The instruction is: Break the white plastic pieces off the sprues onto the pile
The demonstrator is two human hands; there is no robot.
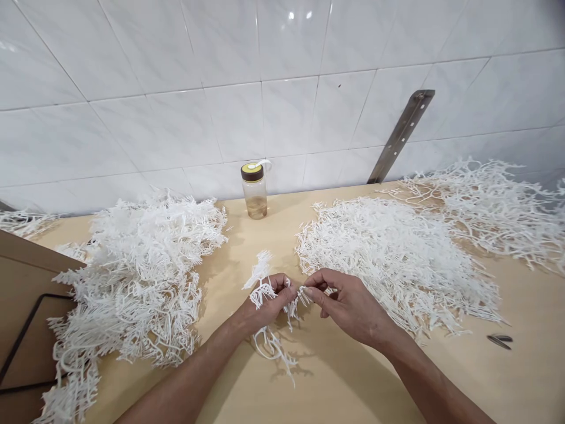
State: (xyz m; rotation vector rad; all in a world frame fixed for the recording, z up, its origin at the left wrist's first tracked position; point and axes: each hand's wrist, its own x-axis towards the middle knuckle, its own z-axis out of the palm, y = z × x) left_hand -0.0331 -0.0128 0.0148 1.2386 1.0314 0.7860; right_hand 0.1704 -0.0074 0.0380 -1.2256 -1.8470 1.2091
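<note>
My left hand [276, 297] is closed around a white branching plastic sprig [263, 292], whose feathery tufts stick up above the fingers and whose thin stems hang below toward the table. Close on its right, my right hand [346, 300] pinches a small white tuft at the sprig's end between thumb and fingertips. Whether that tuft is joined to the piece in my left hand is hard to make out. A large heap of feathery white sprigs [136, 277] lies to the left of my hands. Another heap of white tufts [388, 253] spreads just beyond my right hand.
A clear bottle [256, 191] with a dark lid stands near the tiled wall [286, 123]. Barer white branches [498, 206] lie at the far right. A metal strip [401, 135] leans on the wall. A small dark tool [500, 341] lies right; a brown box [30, 318] stands left.
</note>
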